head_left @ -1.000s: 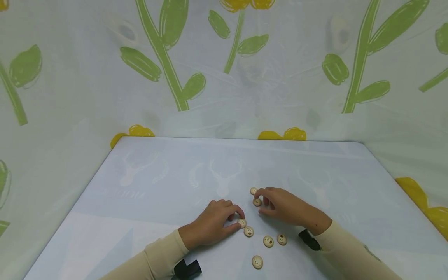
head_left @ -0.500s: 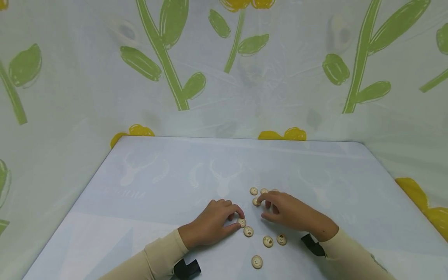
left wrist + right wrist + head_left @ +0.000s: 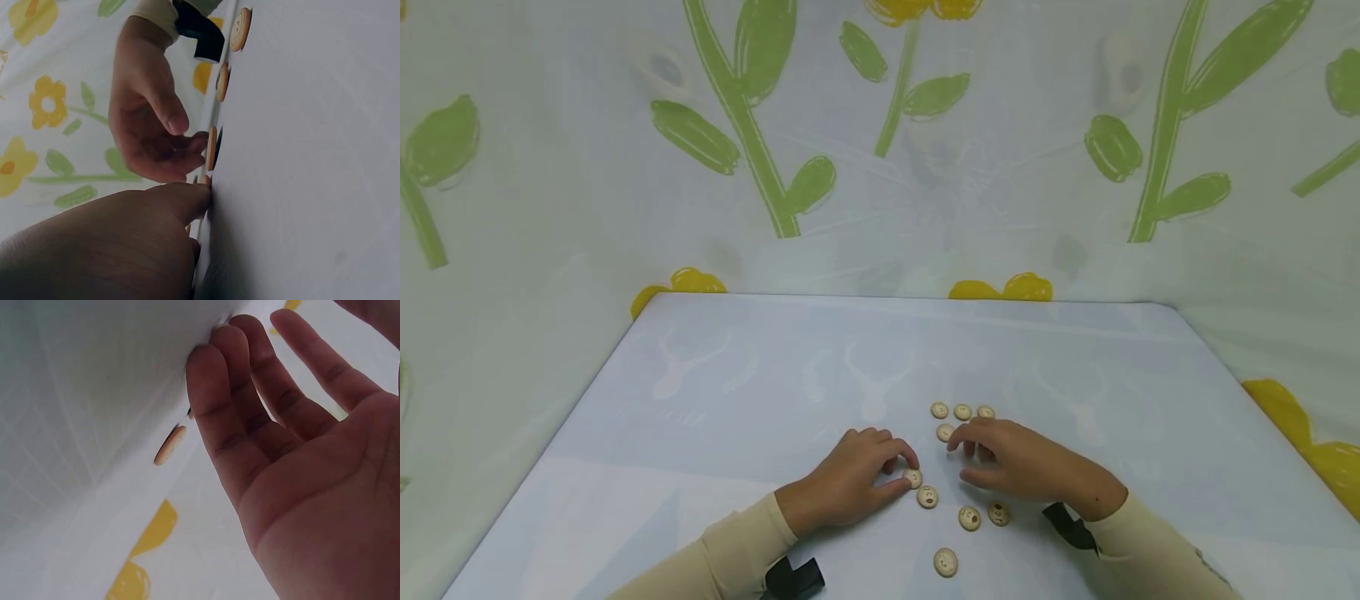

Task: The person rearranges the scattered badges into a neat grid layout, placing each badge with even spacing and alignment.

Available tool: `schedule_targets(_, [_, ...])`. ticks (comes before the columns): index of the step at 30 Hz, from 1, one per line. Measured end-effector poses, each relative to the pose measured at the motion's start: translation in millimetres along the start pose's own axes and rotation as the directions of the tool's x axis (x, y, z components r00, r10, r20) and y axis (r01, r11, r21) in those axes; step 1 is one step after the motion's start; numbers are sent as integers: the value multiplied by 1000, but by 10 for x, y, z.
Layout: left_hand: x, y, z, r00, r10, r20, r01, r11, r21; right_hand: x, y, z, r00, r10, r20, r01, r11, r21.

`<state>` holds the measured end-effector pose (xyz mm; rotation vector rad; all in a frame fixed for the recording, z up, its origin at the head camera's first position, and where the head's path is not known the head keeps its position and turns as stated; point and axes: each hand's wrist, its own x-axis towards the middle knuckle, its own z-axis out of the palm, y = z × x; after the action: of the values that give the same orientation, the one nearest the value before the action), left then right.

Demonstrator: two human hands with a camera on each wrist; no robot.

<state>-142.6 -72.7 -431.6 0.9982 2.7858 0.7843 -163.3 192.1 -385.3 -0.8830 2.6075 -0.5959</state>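
My left hand (image 3: 853, 482) rests on the table, thumb and index finger pinching the edges of a small round wooden disc (image 3: 913, 478). Another disc (image 3: 927, 497), with dark face-like marks, lies just beside it. My right hand (image 3: 1022, 462) hovers palm down with loosely bent fingers and holds nothing. Its index fingertip is close to a disc (image 3: 945, 432); whether they touch I cannot tell. Behind it three discs form a row: a left one (image 3: 939, 410), a middle one (image 3: 962, 412) and a right one (image 3: 986, 412). The right wrist view shows the right palm (image 3: 325, 481) with fingers apart.
Nearer me lie three more discs: one (image 3: 969, 518), a second (image 3: 998, 513) and a third (image 3: 946, 562) closest to the front. All are on a pale table (image 3: 700, 467). Behind hangs a white curtain (image 3: 970, 192) with printed flowers. Black straps (image 3: 793, 577) sit at both wrists.
My right hand has drawn slightly right and toward me, uncovering the middle and right discs of the back row. The left hand has kept its place at its disc.
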Motion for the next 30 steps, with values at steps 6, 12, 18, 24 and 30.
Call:
schedule_targets(6, [-3, -16, 1, 1000, 7, -14, -7, 1000, -2, -9, 4, -9, 999, -32, 20, 31, 999, 25])
schedule_targets(12, [-2, -28, 18, 1000, 3, -19, -3, 1000, 1, -19, -12, -13, 997, -60, 49, 56, 996, 73])
schedule_targets(18, [7, -22, 18, 1000, 4, -13, -4, 1000, 2, -54, -51, -21, 993, -54, 103, 41, 992, 122])
schedule_targets(24, [15, -19, 18, 1000, -3, -9, 3, 1000, -2, -78, -101, -14, 985, -26, 169, 0, 988, 153])
schedule_targets(30, [15, -20, 32, 1000, -7, 1, 7, 1000, -8, -89, -104, 10, 981, -39, 192, 17, 993, 117])
